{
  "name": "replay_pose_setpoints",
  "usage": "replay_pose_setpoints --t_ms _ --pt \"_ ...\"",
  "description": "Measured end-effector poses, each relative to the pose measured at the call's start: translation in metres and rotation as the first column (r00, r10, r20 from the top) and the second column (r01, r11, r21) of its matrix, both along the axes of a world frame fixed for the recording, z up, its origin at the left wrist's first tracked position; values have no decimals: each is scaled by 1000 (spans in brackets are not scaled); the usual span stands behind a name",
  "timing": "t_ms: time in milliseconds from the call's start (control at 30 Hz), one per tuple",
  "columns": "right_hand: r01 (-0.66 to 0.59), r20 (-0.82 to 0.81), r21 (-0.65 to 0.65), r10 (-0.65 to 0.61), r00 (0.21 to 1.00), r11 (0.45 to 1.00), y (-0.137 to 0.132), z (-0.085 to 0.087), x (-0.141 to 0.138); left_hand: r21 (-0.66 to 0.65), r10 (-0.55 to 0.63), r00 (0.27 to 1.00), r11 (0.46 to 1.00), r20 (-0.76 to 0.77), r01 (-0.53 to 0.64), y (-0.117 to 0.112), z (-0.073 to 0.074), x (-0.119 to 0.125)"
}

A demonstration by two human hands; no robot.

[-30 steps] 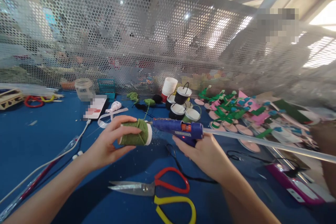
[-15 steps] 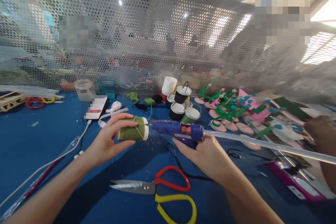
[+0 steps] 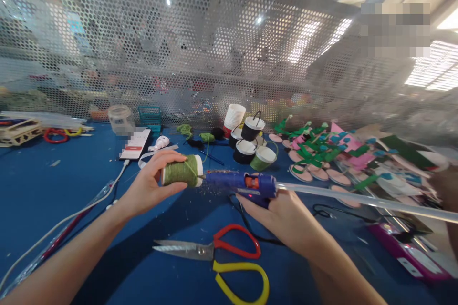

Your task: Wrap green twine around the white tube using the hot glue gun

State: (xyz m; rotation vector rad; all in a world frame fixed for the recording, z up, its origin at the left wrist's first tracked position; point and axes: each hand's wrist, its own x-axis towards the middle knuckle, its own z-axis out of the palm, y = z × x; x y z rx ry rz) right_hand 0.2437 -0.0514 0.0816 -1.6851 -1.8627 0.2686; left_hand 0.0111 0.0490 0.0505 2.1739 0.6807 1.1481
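My left hand (image 3: 152, 186) grips a small white cup wrapped in green yarn (image 3: 182, 171), tipped on its side with the white rim facing right. A strand of the yarn runs up from the cup toward a green yarn ball (image 3: 206, 137). In my right hand (image 3: 282, 212) is a blue hot glue gun (image 3: 236, 182), its nozzle at the cup's rim; I cannot tell if they touch. A long clear glue stick (image 3: 339, 196) sticks out of its back. Below lie scissors (image 3: 205, 251) with one red and one yellow handle.
Behind stand wrapped mini buckets (image 3: 245, 151) and stacked white cups (image 3: 234, 116). A phone (image 3: 136, 144) lies left, green and pink craft pieces (image 3: 311, 152) right. A magenta power strip (image 3: 408, 252) sits at the right. A perforated metal screen (image 3: 200, 57) closes the back.
The glue gun's nozzle has shifted slightly down along the cup's rim, and the cup has tilted a little. The whole view has moved slightly.
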Motion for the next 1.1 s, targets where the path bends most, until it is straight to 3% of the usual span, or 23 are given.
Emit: replay_pose_setpoints --t_ms 133,600,833,1100 --pt "3 -9 1 -3 1000 1000 -1 1 -1 -36 8 1000 999 10 -8 0 0 -1" --pt "-6 -32 61 8 999 998 5 2 2 48 -100 992 993 -80 104 -3 -3 -4" --pt "43 -120 -13 -44 992 999 8 3 2 166 -89 981 979 -171 118 -6 1 -3" --pt "34 -161 -23 -38 986 999 13 2 3 174 -106 974 974 -201 142 -8 3 -2"
